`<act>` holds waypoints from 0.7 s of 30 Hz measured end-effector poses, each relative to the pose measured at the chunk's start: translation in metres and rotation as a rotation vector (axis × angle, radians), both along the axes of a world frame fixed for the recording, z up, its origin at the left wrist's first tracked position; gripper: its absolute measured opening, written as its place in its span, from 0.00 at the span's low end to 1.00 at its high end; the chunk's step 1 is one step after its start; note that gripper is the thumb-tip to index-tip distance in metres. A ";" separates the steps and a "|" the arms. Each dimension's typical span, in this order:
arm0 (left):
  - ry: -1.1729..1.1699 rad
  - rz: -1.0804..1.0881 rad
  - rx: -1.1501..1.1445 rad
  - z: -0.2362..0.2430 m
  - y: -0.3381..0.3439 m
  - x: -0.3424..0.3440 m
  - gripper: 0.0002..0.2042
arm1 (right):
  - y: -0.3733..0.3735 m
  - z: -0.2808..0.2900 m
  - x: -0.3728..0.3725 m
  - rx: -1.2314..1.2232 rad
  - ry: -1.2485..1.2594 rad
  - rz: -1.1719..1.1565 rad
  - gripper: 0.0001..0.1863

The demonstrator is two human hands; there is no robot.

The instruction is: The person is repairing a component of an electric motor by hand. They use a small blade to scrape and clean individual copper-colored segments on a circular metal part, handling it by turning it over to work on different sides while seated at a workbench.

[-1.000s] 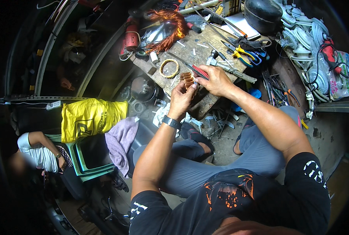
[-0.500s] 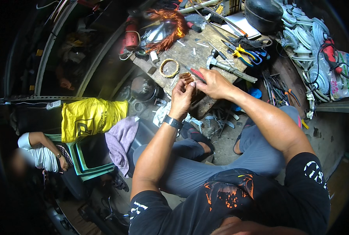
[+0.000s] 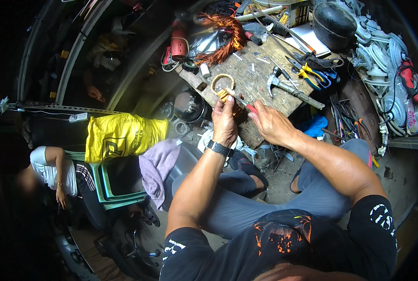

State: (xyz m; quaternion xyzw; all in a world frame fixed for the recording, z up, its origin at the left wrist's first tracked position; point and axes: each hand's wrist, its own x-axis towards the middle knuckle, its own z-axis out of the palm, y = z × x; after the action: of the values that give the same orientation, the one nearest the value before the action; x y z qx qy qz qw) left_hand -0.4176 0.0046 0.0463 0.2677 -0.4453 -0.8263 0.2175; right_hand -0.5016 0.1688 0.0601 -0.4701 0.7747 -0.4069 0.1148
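Observation:
My left hand (image 3: 224, 125) is closed on a small ribbed, copper-and-tan part (image 3: 223, 94), held up over the near left edge of the worn wooden bench (image 3: 287, 101). My right hand (image 3: 272, 125) grips a red-handled tool (image 3: 250, 107), whose metal shaft reaches up-left to that part. Just beyond my left hand lies a tan ring (image 3: 222, 77). A claw hammer (image 3: 287, 92) lies right of my hands, with yellow-and-blue pliers (image 3: 310, 75) beyond it. Orange copper wire bundles (image 3: 228, 37) lie at the back.
A red cylindrical tool (image 3: 178, 44), black pot (image 3: 333, 24), coiled pale tubing (image 3: 377, 70) and loose hand tools (image 3: 338, 119) crowd around the bench. At left, a seated person (image 3: 54, 175) is beside a green chair (image 3: 113, 201) and yellow sack (image 3: 124, 136). A towel (image 3: 157, 166) hangs nearby.
The view has shifted, moving the scene rightward. My right hand has drawn down and back, with more shaft showing between it and the part. The seated person's hand has dropped lower.

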 end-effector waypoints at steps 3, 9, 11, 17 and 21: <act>0.009 0.051 0.017 0.003 0.000 0.000 0.12 | 0.003 0.005 0.006 0.111 0.124 -0.037 0.15; -0.056 0.043 -0.118 -0.005 -0.005 0.005 0.12 | -0.006 0.011 -0.001 0.185 0.086 0.004 0.12; -0.033 0.090 -0.106 0.004 -0.004 0.003 0.12 | -0.002 0.010 0.002 0.183 0.088 0.004 0.11; -0.041 0.127 -0.251 0.007 0.008 0.001 0.12 | -0.003 0.009 -0.001 0.197 0.128 -0.009 0.10; -0.081 0.104 -0.272 0.007 0.007 0.003 0.11 | -0.003 0.009 -0.004 0.183 0.065 0.008 0.11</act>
State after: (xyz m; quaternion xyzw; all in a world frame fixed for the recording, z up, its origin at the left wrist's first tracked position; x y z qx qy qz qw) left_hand -0.4142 0.0117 0.0532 0.2916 -0.5469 -0.7346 0.2760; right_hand -0.5057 0.1658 0.0689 -0.4739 0.8099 -0.3187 0.1337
